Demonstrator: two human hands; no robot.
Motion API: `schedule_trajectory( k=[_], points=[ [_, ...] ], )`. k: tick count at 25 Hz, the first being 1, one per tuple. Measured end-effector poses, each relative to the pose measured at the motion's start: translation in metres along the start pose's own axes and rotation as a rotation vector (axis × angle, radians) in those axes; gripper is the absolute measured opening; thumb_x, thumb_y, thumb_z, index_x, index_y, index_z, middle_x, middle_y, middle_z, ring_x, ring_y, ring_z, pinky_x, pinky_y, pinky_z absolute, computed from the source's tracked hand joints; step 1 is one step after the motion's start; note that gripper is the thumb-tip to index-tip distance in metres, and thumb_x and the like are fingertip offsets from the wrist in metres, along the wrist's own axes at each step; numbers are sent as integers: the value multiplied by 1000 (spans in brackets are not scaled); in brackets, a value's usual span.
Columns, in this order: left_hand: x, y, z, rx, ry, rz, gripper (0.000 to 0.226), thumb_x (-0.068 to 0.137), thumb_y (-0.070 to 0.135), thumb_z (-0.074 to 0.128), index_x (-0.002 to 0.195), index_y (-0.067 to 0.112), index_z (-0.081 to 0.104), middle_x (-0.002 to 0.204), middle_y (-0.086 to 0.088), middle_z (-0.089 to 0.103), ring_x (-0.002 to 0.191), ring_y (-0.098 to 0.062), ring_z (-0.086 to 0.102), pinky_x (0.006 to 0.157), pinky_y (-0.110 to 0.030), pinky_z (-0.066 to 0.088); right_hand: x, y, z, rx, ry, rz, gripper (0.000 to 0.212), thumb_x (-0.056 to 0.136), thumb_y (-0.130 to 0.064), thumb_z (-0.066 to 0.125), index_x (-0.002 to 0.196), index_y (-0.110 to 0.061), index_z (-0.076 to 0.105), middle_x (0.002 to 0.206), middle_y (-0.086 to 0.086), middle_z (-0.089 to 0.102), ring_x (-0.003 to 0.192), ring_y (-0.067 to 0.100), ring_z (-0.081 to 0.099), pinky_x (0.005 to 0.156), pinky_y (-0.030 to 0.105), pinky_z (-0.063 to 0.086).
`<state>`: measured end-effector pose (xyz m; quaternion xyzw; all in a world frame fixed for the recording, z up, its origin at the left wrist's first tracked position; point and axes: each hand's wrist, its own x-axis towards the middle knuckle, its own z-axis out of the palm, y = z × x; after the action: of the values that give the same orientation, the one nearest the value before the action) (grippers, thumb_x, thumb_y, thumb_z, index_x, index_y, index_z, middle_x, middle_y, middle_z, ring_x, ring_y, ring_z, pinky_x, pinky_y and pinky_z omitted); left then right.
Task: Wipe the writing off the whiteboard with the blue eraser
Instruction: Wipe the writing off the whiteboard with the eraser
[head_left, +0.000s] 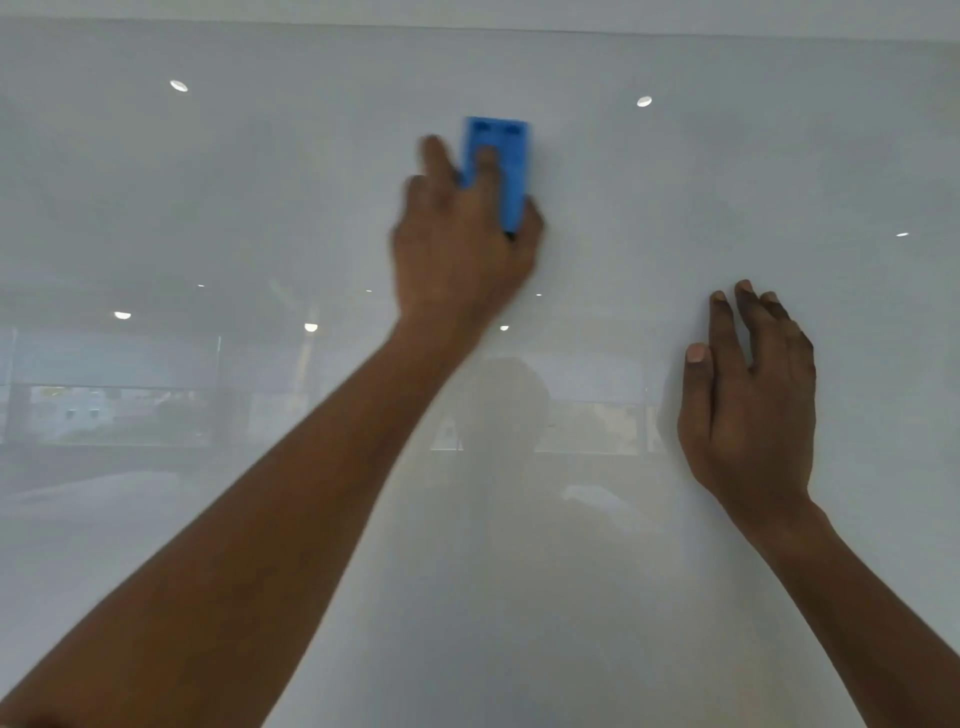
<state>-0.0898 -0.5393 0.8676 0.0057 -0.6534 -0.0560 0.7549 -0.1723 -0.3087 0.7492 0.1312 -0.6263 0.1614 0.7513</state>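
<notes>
The left hand (460, 249) holds the blue eraser (506, 156) against the whiteboard (208, 182), with fingers on its back and the thumb round its lower right side. The eraser sticks up above the hand. Down and right of that grip, the right hand (748, 410) lies on the board, fingers straight, holding nothing.

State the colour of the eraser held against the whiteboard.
Blue; the eraser, gripped by the left hand, shows in the head view.
</notes>
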Motion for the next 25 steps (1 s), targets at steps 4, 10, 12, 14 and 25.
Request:
schedule_trajectory(
  k=[4, 10, 12, 14, 25],
  points=[
    [-25, 9, 5, -14, -84, 294, 60, 95, 49, 60, 141, 10, 67, 117, -18, 61, 82, -33, 62, 56, -37, 45, 0, 4, -2, 37, -8, -5, 51, 110, -28, 33, 153, -2, 46, 160, 21, 42, 151, 39, 35, 123, 56, 29],
    [-6, -109, -37, 124, 7, -324, 61, 101, 52, 55, 150, 16, 57, 130, -23, 51, 100, -47, 62, 80, -49, 48, 2, 1, -1, 36, -5, -3, 52, 109, -27, 33, 152, -1, 47, 160, 22, 43, 151, 39, 35, 124, 56, 28],
    [1, -120, -37, 105, 79, -386, 61, 101, 51, 53, 147, 10, 59, 130, -23, 51, 95, -41, 58, 80, -42, 43, 1, -1, 0, 14, -4, 5, 52, 110, -28, 33, 152, -1, 47, 160, 22, 42, 152, 39, 35, 124, 56, 28],
    [4, -105, -27, 85, 111, -393, 61, 101, 50, 51, 147, 10, 59, 132, -21, 52, 100, -40, 60, 83, -42, 46, 1, -2, 1, 6, -9, 8, 53, 110, -29, 33, 152, -1, 46, 160, 22, 42, 152, 39, 34, 124, 56, 27],
    [-30, 35, 18, -109, 36, 248, 56, 85, 47, 69, 128, 11, 75, 106, -18, 65, 76, -35, 66, 50, -34, 47, 2, 4, -3, 27, -3, -27, 50, 109, -23, 37, 152, -1, 47, 159, 21, 43, 151, 38, 36, 122, 57, 32]
  ],
)
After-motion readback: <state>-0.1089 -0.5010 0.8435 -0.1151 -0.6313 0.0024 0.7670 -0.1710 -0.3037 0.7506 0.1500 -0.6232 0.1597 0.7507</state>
